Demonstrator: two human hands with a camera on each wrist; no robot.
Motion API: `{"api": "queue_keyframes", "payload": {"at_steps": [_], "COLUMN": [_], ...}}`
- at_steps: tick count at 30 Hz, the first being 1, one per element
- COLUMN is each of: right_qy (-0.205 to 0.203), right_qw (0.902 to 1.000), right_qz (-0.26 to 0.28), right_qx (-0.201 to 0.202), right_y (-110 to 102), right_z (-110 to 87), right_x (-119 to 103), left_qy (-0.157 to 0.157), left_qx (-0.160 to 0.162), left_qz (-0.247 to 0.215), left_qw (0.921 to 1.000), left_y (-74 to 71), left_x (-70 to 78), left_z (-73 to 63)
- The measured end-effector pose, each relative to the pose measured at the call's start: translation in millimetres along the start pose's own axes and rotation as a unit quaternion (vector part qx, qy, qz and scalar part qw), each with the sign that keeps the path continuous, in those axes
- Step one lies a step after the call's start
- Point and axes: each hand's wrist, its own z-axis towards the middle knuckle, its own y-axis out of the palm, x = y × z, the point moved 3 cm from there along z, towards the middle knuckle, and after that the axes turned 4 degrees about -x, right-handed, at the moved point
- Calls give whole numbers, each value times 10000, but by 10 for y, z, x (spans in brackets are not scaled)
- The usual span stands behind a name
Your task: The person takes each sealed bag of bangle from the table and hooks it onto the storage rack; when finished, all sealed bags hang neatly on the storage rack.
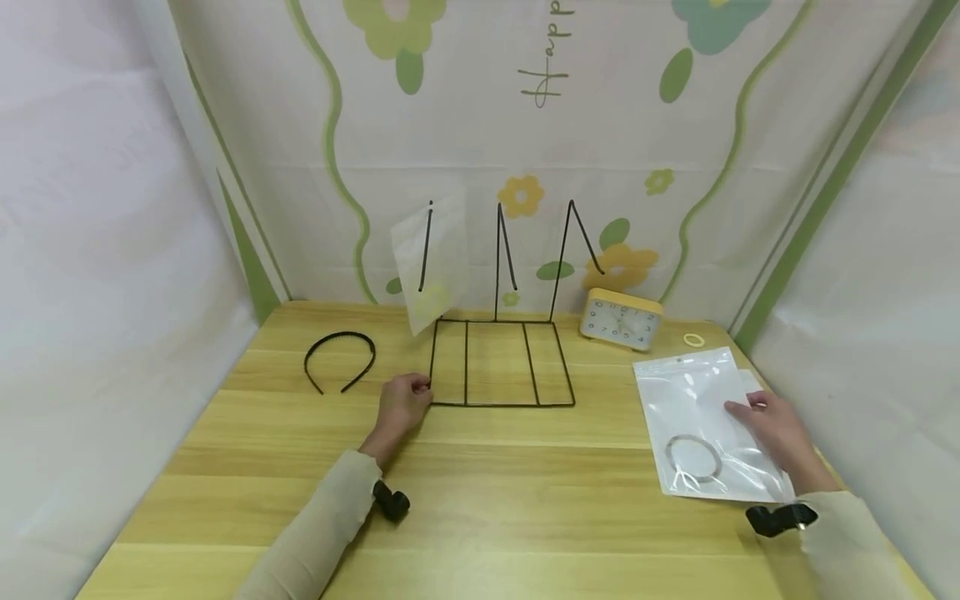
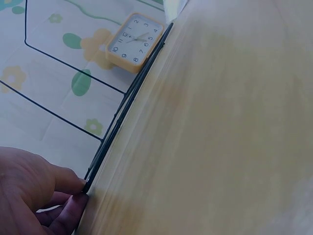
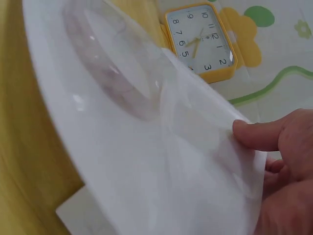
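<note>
In the head view, a black wire rack (image 1: 502, 406) on the wood-grained bench (image 1: 525, 500) is held at its near left corner by the left hand (image 1: 403, 406); rightward, a translucent white plastic bag (image 1: 682, 392) is held by the right hand (image 1: 780, 429). Left wrist: the rack is pinched between thumb and fingers. Right wrist: the bag's edge is pinched likewise.

There are two hands (image 1: 405, 404) (image 1: 776, 429), one rack (image 1: 502, 406), one clock (image 1: 622, 322) and one headband (image 1: 341, 334).

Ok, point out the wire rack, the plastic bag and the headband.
Wire rack (image 1: 501, 406), head view: its front bar.
Plastic bag (image 1: 705, 417), head view: its middle.
Headband (image 1: 341, 334), head view: top of its arc.
</note>
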Motion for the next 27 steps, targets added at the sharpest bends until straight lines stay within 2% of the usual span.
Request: {"api": "queue_keyframes", "payload": {"at_steps": [4, 9, 14, 22, 27], "right_qy": [-369, -891, -1334, -2011, -2659], "right_qw": [9979, 9896, 9775, 9494, 9177], "right_qz": [66, 176, 795, 1879, 2580], "right_qx": [526, 1111, 1430, 1514, 1431], "right_y": [17, 61, 97, 230, 339], "right_z": [-61, -172, -298, -507, -619], "right_x": [-119, -269, -484, -964, -1288], "left_qy": [-6, 0, -37, 51, 59], "left_qx": [27, 25, 19, 50, 59], "left_qz": [-50, -54, -43, 0, -10], "left_qw": [10000, 10000, 10000, 10000, 10000], "left_y": [-9, -5, -6, -11, -2], "left_x": [3, -4, -15, -12, -8], "left_z": [9, 8, -1, -7, 2]}}
